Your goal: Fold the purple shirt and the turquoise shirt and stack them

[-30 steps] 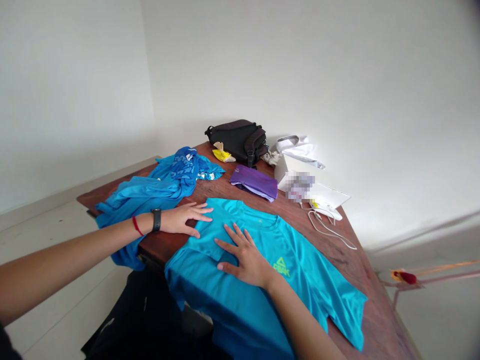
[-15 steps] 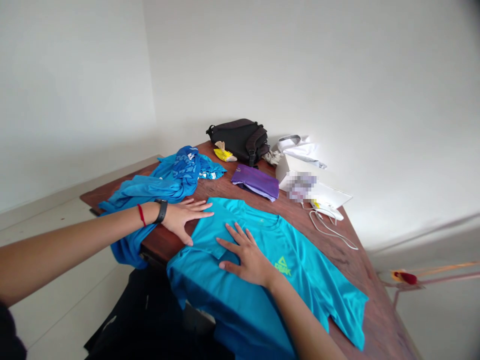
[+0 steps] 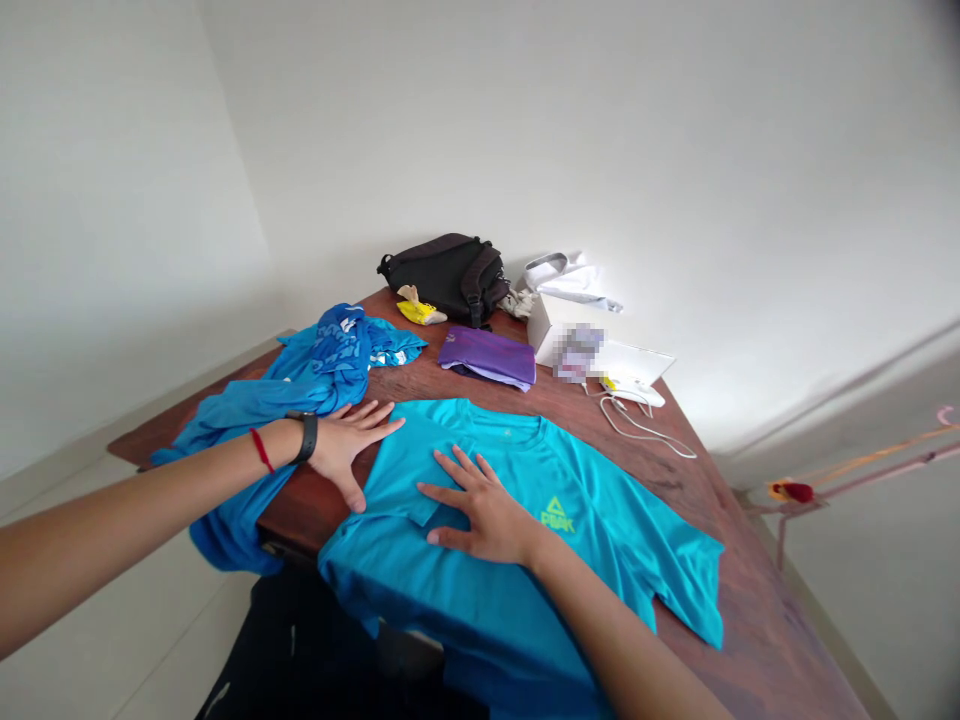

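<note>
A turquoise T-shirt (image 3: 592, 470) with a yellow-green logo on its chest lies spread over the wooden table (image 3: 757, 600), its lower part hanging off the near edge. My left hand (image 3: 346, 448), with a dark band and a red string at the wrist, rests with fingers spread at the shirt's left sleeve edge, partly on the wood. Flat on the shirt's upper chest lies my right hand (image 3: 480, 510), fingers apart. Neither hand grips the cloth.
Crumpled blue clothes (image 3: 277, 400) lie at the left and droop over the edge. Behind the shirt are a folded purple garment (image 3: 487, 355), a yellow item (image 3: 420, 311), a black backpack (image 3: 442, 275), a white box (image 3: 551, 325), a white cloth (image 3: 574, 280) and a white cable (image 3: 645, 430).
The camera view has turned slightly, so most things appear farther left. Both hands stay spread in about the same places on the shirt, which looks unchanged.
</note>
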`<state>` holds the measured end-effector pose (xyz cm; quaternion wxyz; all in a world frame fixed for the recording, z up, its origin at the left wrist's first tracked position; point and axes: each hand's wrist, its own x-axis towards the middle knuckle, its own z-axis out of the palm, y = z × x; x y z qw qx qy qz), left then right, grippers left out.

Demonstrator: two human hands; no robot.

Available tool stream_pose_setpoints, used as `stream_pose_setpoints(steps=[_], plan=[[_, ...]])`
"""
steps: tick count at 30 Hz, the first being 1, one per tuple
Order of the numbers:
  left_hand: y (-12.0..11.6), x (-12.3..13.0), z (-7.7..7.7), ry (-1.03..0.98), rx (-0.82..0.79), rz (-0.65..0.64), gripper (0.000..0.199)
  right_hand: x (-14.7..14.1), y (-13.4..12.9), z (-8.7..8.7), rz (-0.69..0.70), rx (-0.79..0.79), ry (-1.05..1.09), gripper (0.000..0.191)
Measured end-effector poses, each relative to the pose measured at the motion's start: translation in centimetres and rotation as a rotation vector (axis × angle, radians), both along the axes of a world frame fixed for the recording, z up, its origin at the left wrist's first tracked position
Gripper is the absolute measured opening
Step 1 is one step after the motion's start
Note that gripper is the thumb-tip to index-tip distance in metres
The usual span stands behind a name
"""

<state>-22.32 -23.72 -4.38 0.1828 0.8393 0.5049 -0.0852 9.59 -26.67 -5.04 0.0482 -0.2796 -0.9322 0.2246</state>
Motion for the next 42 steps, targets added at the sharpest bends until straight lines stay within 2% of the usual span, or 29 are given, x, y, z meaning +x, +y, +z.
stream_pose_setpoints(steps=[4, 6, 7, 11, 15, 18, 20, 27, 37, 42], plan=[[0.0, 0.7, 1.4, 0.074, 0.009, 0.013, 0.153, 0.2, 0.2, -0.4, 0.006, -0.004, 0.021, 0.067], [-0.1, 1.2, 2.0, 0.022, 0.065, -0.035, 0.147, 0.2, 0.4, -0.7, 0.021, -0.016, 0.032, 0.071], [-0.1, 1.5, 2.2, -0.034, 0.087, -0.065, 0.136, 0.3, 0.5, -0.8, 0.031, -0.020, 0.041, 0.073], [0.1, 3.6, 2.3, -0.252, 0.105, -0.084, 0.068, 0.4, 0.7, -1.1, 0.048, -0.022, 0.090, 0.077], [0.0, 6.4, 1.3, -0.358, 0.169, -0.174, 0.049, 0.5, 0.7, -1.3, 0.035, -0.017, 0.136, 0.082], [0.0, 8.0, 0.3, -0.451, 0.201, -0.205, 0.047, 0.5, 0.6, -1.5, 0.029, -0.004, 0.159, 0.083], [0.0, 8.5, -0.4, -0.443, 0.194, -0.195, 0.048, 0.4, 0.6, -1.5, 0.028, 0.004, 0.174, 0.083], [-0.3, 8.4, -3.0, -0.174, 0.309, -0.154, 0.056, 0.4, 0.7, -1.5, 0.033, 0.019, 0.200, 0.073], [-0.3, 8.7, -3.0, -0.034, 0.365, -0.074, 0.060, 0.3, 0.8, -1.9, 0.021, 0.018, 0.204, 0.073], [-0.1, 8.4, -3.8, -0.021, 0.402, 0.055, 0.064, 0.7, 1.3, -1.3, -0.145, -0.009, 0.258, 0.065]])
